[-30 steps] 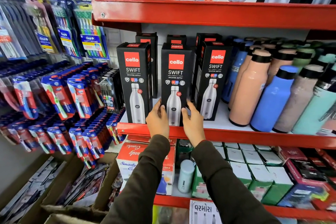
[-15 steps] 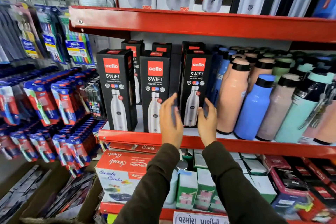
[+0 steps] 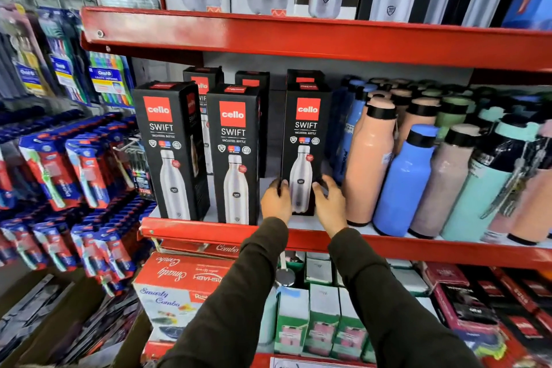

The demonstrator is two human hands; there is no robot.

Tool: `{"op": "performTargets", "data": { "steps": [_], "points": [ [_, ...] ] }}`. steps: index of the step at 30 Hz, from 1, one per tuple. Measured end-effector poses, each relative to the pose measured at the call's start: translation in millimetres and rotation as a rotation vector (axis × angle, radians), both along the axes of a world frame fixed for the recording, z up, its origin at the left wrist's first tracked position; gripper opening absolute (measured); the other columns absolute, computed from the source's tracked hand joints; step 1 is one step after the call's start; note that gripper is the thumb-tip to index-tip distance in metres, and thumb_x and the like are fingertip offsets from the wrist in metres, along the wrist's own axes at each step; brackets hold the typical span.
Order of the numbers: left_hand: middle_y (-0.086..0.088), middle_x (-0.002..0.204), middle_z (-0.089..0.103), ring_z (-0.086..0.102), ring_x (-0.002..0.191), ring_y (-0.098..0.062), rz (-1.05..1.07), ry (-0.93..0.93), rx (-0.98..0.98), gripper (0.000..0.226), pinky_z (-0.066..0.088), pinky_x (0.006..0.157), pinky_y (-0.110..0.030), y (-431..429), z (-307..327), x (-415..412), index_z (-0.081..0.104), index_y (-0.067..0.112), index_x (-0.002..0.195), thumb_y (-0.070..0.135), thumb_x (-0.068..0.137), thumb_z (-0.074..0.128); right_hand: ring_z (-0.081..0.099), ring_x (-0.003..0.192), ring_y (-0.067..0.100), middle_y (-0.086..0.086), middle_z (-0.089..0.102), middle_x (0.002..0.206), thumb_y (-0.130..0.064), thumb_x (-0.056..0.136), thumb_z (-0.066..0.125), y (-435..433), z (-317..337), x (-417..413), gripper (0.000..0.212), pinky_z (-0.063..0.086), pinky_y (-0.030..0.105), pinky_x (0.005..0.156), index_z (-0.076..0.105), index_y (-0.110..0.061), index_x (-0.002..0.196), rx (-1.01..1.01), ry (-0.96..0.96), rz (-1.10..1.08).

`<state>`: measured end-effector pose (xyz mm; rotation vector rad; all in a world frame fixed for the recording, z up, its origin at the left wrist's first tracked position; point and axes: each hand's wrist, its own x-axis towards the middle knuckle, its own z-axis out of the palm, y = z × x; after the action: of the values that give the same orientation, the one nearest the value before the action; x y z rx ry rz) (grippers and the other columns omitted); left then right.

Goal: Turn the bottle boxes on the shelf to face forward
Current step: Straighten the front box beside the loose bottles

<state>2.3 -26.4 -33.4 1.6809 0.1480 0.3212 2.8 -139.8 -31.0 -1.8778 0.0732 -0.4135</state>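
The right-hand bottle box point(image 3: 305, 140) was noted upright on the red shelf point(image 3: 388, 243), just beside the peach bottle point(image 3: 369, 164). It was grasped low at both side edges, the left hand point(image 3: 276, 199) and right hand point(image 3: 328, 203) closed on it. Stiff, smooth black card, tall and narrow: judged light but tippy, best turned from the base. Two sister boxes point(image 3: 236, 155) faced forward.

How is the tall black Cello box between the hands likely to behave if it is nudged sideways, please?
The right-hand Cello box is tall on a narrow base, so it probably tips rather than slides. Its flat card faces look rigid. Both hands, left and right, steady its base.
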Motion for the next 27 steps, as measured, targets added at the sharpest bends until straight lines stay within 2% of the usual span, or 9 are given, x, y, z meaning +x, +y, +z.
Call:
{"op": "performTargets", "data": {
  "steps": [2,6,10,13,15,18,21,25,27],
  "points": [
    [-0.018,0.131,0.064,0.057,0.125,-0.033,0.025,-0.014,0.011,0.036,0.04,0.1,-0.028,0,-1,-2,0.06,0.002,0.128,0.022,0.102,0.046,0.05,0.133,0.027,0.016,0.053,0.144,-0.015,0.1,0.051,-1,0,-2,0.044,0.026,0.003,0.085,0.045,-0.004,0.142,0.011,-0.01,-0.006],
    [-0.017,0.123,0.069,0.061,0.118,-0.033,0.074,-0.048,0.051,0.034,0.043,0.093,-0.027,0,-4,-8,0.065,0.005,0.123,0.025,0.101,0.047,0.05,0.133,0.026,0.014,0.055,0.142,-0.015,0.1,0.052,0,0,-12,0.042,0.028,0.005,0.09,0.049,-0.005,0.14,0.007,-0.035,-0.004],
    [-0.016,0.116,0.071,0.063,0.111,-0.032,0.108,-0.075,0.09,0.034,0.04,0.085,-0.024,1,-10,-20,0.066,0.008,0.12,0.028,0.101,0.047,0.054,0.129,0.024,0.013,0.056,0.141,-0.017,0.1,0.052,-1,-3,-25,0.041,0.035,0.017,0.098,0.05,-0.007,0.14,0.01,-0.047,0.007],
    [-0.014,0.113,0.072,0.064,0.104,-0.028,0.109,-0.102,0.11,0.033,0.041,0.085,-0.024,3,-14,-31,0.067,0.01,0.117,0.03,0.101,0.046,0.057,0.118,0.018,0.012,0.058,0.138,-0.02,0.1,0.052,0,-6,-36,0.041,0.038,0.02,0.097,0.051,-0.01,0.139,0.021,-0.059,0.004],
    [-0.013,0.108,0.073,0.064,0.099,-0.025,0.11,-0.12,0.131,0.032,0.04,0.083,-0.024,5,-17,-36,0.068,0.01,0.113,0.03,0.101,0.046,0.054,0.11,0.01,0.01,0.059,0.136,-0.021,0.1,0.052,0,-6,-45,0.04,0.038,0.019,0.094,0.051,-0.012,0.139,0.037,-0.065,0.005],
    [-0.012,0.11,0.073,0.064,0.099,-0.024,0.104,-0.154,0.159,0.033,0.042,0.085,-0.024,8,-20,-44,0.068,0.009,0.115,0.03,0.102,0.046,0.054,0.107,0.006,0.007,0.06,0.134,-0.022,0.099,0.053,0,-7,-55,0.04,0.039,0.015,0.09,0.052,-0.013,0.138,0.061,-0.074,0.009],
    [-0.01,0.112,0.072,0.062,0.098,-0.017,0.085,-0.161,0.143,0.034,0.042,0.089,-0.023,8,-20,-54,0.066,0.008,0.119,0.03,0.102,0.046,0.056,0.105,0.006,0.006,0.061,0.132,-0.021,0.099,0.053,1,-9,-61,0.039,0.039,0.002,0.078,0.053,-0.014,0.137,0.053,-0.089,-0.002],
    [-0.008,0.115,0.071,0.061,0.1,-0.014,0.077,-0.161,0.138,0.035,0.041,0.091,-0.022,7,-18,-62,0.065,0.007,0.121,0.03,0.102,0.047,0.056,0.105,0.006,0.007,0.061,0.133,-0.018,0.1,0.052,2,-7,-68,0.038,0.04,0.015,0.089,0.053,-0.012,0.137,0.043,-0.096,-0.018],
    [-0.009,0.114,0.071,0.062,0.102,-0.016,0.072,-0.155,0.136,0.035,0.042,0.091,-0.022,7,-17,-63,0.066,0.008,0.121,0.03,0.102,0.047,0.055,0.106,0.006,0.007,0.061,0.133,-0.019,0.1,0.052,3,-6,-71,0.039,0.04,0.017,0.091,0.053,-0.012,0.138,0.029,-0.096,-0.014]
  ]
}}
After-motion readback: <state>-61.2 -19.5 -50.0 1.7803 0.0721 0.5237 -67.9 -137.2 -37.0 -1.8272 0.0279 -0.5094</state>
